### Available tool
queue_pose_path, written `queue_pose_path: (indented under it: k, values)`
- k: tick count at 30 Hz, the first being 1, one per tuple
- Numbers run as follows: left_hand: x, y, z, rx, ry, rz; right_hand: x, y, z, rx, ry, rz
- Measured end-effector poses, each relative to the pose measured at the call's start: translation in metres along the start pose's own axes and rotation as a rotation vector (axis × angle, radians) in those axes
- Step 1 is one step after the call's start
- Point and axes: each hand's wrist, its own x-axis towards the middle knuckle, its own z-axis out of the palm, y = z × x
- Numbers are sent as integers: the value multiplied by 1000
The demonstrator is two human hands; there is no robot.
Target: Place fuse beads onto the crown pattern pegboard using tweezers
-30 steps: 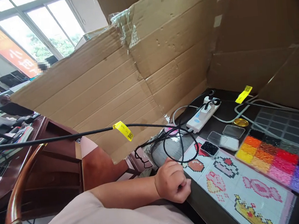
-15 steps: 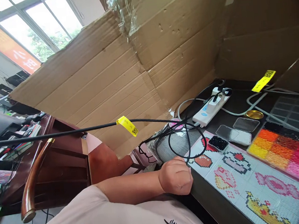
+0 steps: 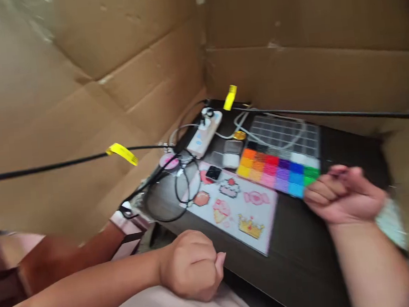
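Note:
My left hand (image 3: 192, 264) is closed in a fist, back of the hand up, at the table's front edge; nothing shows in it. Over the right side of the table, my right hand (image 3: 344, 194) is curled closed, palm side partly turned up, with no object visible in it. It is nearest the right corner of a divided box of coloured beads (image 3: 273, 169). Left of that hand lies a pegboard (image 3: 245, 207) bearing bead pictures of a crown, a candy, a cupcake and others. A small box of black beads (image 3: 214, 172) sits on its far edge.
A white power strip (image 3: 203, 137) with plugs stands at the back left. Black cables (image 3: 167, 216) loop over the table's left end, and one with a yellow tag (image 3: 123, 153) crosses the left side. Cardboard walls (image 3: 308, 68) enclose the table. A round gold tin (image 3: 239, 135) sits behind the beads.
The view has swung to the right, so the window is gone and the whole bead box shows. My right hand has come into view. My left hand stays in a fist.

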Motion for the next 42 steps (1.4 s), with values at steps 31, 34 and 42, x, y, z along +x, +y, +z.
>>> queue_pose_path:
  k: [31, 34, 42]
  values:
    - [60, -51, 6, 58, -720, 54, -6, -10, 9, 38, 49, -336]
    - [51, -56, 5, 69, -781, 76, -5, -9, 11, 1, 83, -323]
    - [55, -55, 13, -8, -847, 97, -6, -9, 14, -31, 100, -309]
